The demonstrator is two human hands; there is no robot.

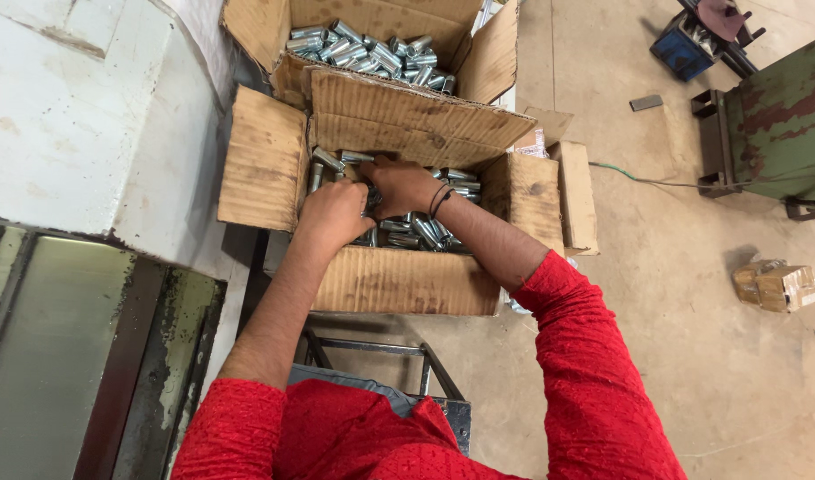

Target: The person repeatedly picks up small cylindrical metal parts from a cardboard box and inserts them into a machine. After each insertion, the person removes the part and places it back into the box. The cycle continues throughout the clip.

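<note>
An open cardboard box [406, 280] in front of me holds several shiny metal cylinders [425, 231]. Both hands reach into it. My left hand [335, 213] is curled down among the cylinders at the box's left side, its fingers closed around some of them. My right hand [400, 185], with dark bands on the wrist, lies next to it with fingers bent over the pile near the back flap. What the fingers hold is mostly hidden. A second open box [492, 58] behind it also holds several metal cylinders [372, 52].
A white machine body [70, 124] and a dark metal panel [87, 356] stand at the left. A metal stool frame [372, 348] is under the box. On the concrete floor at the right are a small wrapped package [776, 286], a green rusty machine [785, 124] and a green cable [639, 178].
</note>
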